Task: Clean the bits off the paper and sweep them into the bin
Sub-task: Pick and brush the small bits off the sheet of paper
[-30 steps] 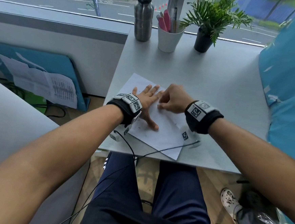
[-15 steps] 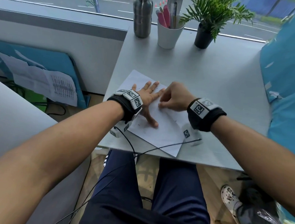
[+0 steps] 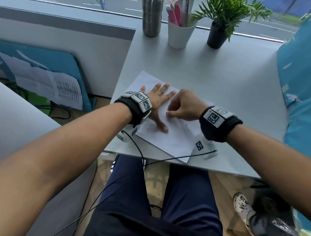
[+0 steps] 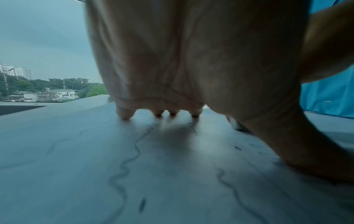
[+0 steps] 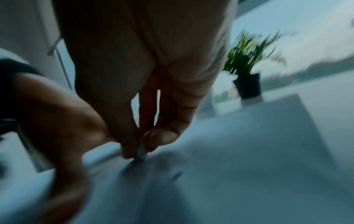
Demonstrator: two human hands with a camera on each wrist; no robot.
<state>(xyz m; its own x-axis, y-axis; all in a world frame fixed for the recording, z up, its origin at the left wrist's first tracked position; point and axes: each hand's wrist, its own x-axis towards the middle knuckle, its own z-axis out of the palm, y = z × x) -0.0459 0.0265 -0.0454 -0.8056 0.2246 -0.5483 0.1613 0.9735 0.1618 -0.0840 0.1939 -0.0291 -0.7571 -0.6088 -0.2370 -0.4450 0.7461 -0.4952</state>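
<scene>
**White paper pinned flat while an eraser gets worked over it**

White paper (image 3: 169,139) is laid at an angle near the front edge of the grey desk (image 3: 219,82), probably so it sits right under both hands. It's pinned by the left hand (image 3: 158,103), which is spread flat with fingers straight and splayed, thumb out to the side. That's most likely there to stop the sheet sliding or creasing. A small whitish eraser (image 5: 141,152) is pinched between thumb and fingertips of the right hand (image 3: 184,106), its tip pressed onto the sheet just beside the left fingers. The right wrist view is badly blurred, so a rubbing stroke is guessed at.

Pencil squiggles (image 4: 124,166) are drawn across the sheet: two long wavy ones can be made out up close, plus a few short dark bits (image 4: 142,204), maybe three or four, hard to count properly. So the bits aren't swept anywhere yet.

One sheet, one eraser. At the back of the desk, one steel bottle (image 3: 151,13), one white pen cup (image 3: 180,33) and one potted plant (image 3: 225,21) are lined up. No bin can be identified for certain.
</scene>
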